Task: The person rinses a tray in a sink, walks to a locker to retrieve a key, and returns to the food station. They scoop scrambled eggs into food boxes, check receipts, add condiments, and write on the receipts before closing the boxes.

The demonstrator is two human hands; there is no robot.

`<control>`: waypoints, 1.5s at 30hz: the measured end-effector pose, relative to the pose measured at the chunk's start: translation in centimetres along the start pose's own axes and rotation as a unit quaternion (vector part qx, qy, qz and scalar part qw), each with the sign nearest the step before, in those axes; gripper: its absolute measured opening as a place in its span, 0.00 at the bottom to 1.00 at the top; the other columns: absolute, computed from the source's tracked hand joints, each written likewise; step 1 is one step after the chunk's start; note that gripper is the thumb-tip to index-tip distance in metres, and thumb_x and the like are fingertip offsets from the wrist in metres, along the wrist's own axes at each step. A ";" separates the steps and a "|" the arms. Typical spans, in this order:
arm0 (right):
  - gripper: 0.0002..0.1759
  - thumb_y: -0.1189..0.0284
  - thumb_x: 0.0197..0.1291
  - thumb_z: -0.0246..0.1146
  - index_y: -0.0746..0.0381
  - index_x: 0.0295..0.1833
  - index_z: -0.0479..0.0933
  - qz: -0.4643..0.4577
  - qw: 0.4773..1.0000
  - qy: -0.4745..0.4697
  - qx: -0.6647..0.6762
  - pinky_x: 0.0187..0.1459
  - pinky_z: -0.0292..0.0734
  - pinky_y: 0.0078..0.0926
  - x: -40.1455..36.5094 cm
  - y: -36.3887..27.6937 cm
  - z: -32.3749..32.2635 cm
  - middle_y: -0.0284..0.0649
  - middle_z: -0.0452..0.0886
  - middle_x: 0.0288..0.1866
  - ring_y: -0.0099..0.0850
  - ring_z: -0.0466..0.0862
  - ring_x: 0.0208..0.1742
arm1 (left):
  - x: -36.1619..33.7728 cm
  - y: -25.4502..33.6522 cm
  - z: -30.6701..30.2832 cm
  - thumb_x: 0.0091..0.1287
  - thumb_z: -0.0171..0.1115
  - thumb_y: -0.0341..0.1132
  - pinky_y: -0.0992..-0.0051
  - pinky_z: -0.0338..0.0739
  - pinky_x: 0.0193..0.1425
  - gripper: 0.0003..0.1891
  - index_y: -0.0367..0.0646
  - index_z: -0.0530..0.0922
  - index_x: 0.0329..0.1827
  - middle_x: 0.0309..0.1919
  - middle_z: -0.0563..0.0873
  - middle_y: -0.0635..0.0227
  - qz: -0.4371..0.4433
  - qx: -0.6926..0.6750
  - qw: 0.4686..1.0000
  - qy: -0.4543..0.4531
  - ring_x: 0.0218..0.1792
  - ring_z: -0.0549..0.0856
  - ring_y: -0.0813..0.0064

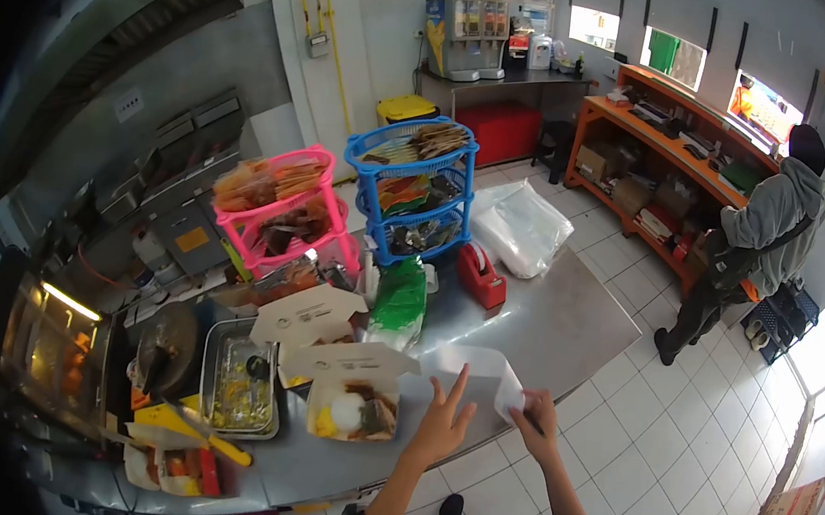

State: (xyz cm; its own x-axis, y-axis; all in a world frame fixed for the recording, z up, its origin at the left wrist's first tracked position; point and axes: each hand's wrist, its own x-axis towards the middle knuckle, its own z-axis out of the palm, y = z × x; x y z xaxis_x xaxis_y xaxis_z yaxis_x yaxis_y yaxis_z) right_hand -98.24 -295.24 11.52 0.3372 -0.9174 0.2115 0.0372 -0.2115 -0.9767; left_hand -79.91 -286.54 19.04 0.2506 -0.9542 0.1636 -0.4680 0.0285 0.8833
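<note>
At the lower centre of the frame, a person is working at a steel counter (566, 324). The right hand (538, 422) is pinching a corner of a white paper sheet (481, 370), apparently so that the sheet is standing lifted off the metal rather than lying flat. The left hand (440, 423) is spreading wide, fingers fanned, against the sheet's near edge, seemingly steadying it, and gripping nothing.

Just left of the hands, an open food box (351, 407) is sitting with its lid folded back, leaving rice and a dark portion uncovered. A second open box (311, 317) is lying behind it, beside a metal tray (239, 380).

Towards the middle, a red tape dispenser (481, 277) is standing near a blue basket rack (415, 187) and a pink rack (282, 209), each stacked with packets. At the upper right, a co-worker in a grey hoodie (763, 224) is leaning at an orange shelf.
</note>
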 end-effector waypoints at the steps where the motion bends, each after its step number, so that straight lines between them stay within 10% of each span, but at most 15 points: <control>1: 0.19 0.82 0.55 0.63 0.62 0.52 0.66 -0.008 1.000 -0.013 -0.018 0.31 0.70 0.17 1.4 1.8 0.9 0.33 0.76 0.30 0.21 0.75 0.30 | -0.6 0.9 -1.0 0.71 0.50 0.41 0.58 0.64 0.65 0.26 0.52 0.60 0.71 0.66 0.63 0.39 -0.016 -0.008 1.000 -0.024 0.64 0.66 0.37; 5: 0.24 0.79 0.54 0.64 0.61 0.56 0.65 0.021 0.978 -0.048 -0.202 0.33 0.72 0.17 5.2 3.5 4.7 0.37 0.79 0.39 0.24 0.78 0.35 | -5.1 -3.7 -3.9 0.68 0.53 0.36 0.62 0.69 0.61 0.18 0.48 0.74 0.61 0.58 0.75 0.46 -0.017 -0.013 1.000 0.021 0.58 0.76 0.48; 11: 0.37 0.87 0.45 0.58 0.62 0.65 0.60 -0.157 0.954 -0.037 -0.253 0.59 0.68 0.34 10.5 4.9 7.7 0.49 0.69 0.62 0.45 0.69 0.62 | -9.2 -12.0 -12.8 0.66 0.54 0.33 0.66 0.74 0.53 0.13 0.37 0.77 0.51 0.47 0.82 0.53 -0.084 0.290 0.856 0.421 0.48 0.82 0.58; 17: 0.36 0.89 0.44 0.50 0.63 0.65 0.61 -0.093 0.924 -0.112 -0.354 0.59 0.65 0.43 13.3 5.3 8.0 0.48 0.67 0.65 0.51 0.69 0.58 | -8.8 -15.2 -13.6 0.69 0.52 0.41 0.68 0.76 0.47 0.15 0.36 0.80 0.43 0.39 0.85 0.55 -0.285 0.132 0.877 0.364 0.40 0.84 0.59; 22: 0.32 0.87 0.51 0.51 0.59 0.64 0.64 -0.095 0.961 -0.094 -0.243 0.57 0.65 0.41 15.3 3.0 10.6 0.45 0.73 0.60 0.47 0.71 0.56 | -10.5 -15.6 -10.0 0.68 0.56 0.43 0.69 0.77 0.41 0.16 0.38 0.81 0.42 0.35 0.86 0.57 -0.275 0.141 0.842 0.442 0.36 0.84 0.63; 28: 0.16 0.67 0.68 0.48 0.60 0.57 0.70 -0.218 0.929 -0.286 -0.087 0.54 0.68 0.35 15.7 -4.3 16.5 0.48 0.78 0.51 0.43 0.77 0.51 | -12.7 -13.2 -8.7 0.68 0.57 0.46 0.69 0.76 0.44 0.19 0.39 0.78 0.51 0.43 0.84 0.60 -0.393 -0.134 0.816 0.402 0.40 0.82 0.69; 30: 0.18 0.61 0.70 0.46 0.61 0.55 0.70 -0.015 0.904 -0.424 0.052 0.50 0.72 0.34 15.5 -4.7 17.2 0.50 0.81 0.42 0.44 0.81 0.43 | -12.2 -10.3 -8.6 0.69 0.55 0.48 0.69 0.75 0.51 0.22 0.40 0.75 0.56 0.48 0.82 0.60 -0.407 -0.159 0.806 0.399 0.45 0.81 0.71; 33: 0.19 0.59 0.66 0.52 0.60 0.54 0.71 -0.014 0.890 -0.454 -0.021 0.44 0.74 0.37 14.6 -3.9 16.6 0.49 0.81 0.34 0.44 0.82 0.39 | -10.4 -7.3 -9.2 0.71 0.49 0.47 0.67 0.73 0.58 0.24 0.36 0.72 0.59 0.54 0.78 0.54 -0.351 -0.307 0.706 0.533 0.55 0.78 0.65; 35: 0.20 0.59 0.62 0.58 0.62 0.53 0.70 -0.113 0.868 -0.460 -0.145 0.42 0.75 0.42 12.7 -3.2 15.7 0.48 0.78 0.40 0.44 0.81 0.44 | -9.4 -7.6 -9.9 0.73 0.45 0.48 0.60 0.61 0.69 0.25 0.38 0.69 0.63 0.57 0.76 0.51 -0.154 0.018 0.717 0.680 0.63 0.71 0.63; 39: 0.22 0.62 0.62 0.57 0.64 0.56 0.66 -0.092 0.831 -0.490 -0.247 0.47 0.75 0.44 8.2 -3.5 14.3 0.53 0.72 0.49 0.50 0.78 0.49 | -6.5 -4.0 -12.4 0.72 0.46 0.46 0.53 0.54 0.71 0.25 0.37 0.66 0.65 0.58 0.75 0.49 -0.165 0.274 0.813 0.486 0.65 0.68 0.57; 41: 0.21 0.66 0.62 0.57 0.65 0.57 0.64 -0.180 0.837 -0.439 -0.272 0.49 0.75 0.45 6.5 -2.8 14.0 0.56 0.65 0.59 0.55 0.76 0.50 | -5.8 -5.0 -12.4 0.69 0.51 0.49 0.49 0.53 0.71 0.29 0.35 0.65 0.65 0.57 0.76 0.47 -0.301 0.413 0.823 0.250 0.65 0.68 0.52; 45: 0.23 0.69 0.62 0.55 0.66 0.60 0.59 -0.181 0.861 -0.408 -0.244 0.53 0.73 0.48 5.3 -3.4 14.4 0.63 0.64 0.59 0.61 0.73 0.54 | -4.7 -5.5 -11.1 0.62 0.59 0.53 0.47 0.51 0.70 0.34 0.36 0.68 0.63 0.57 0.76 0.47 -0.511 0.320 0.784 0.146 0.61 0.73 0.52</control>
State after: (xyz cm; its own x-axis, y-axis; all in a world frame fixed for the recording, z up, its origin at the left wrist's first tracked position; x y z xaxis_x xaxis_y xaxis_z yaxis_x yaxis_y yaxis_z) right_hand -83.02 -294.50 15.38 0.9430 -0.2608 0.2066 -0.0542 -0.7332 -0.6778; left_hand -69.14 -278.87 18.29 0.9117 -0.2696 -0.3100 -0.2027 -0.9515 0.2314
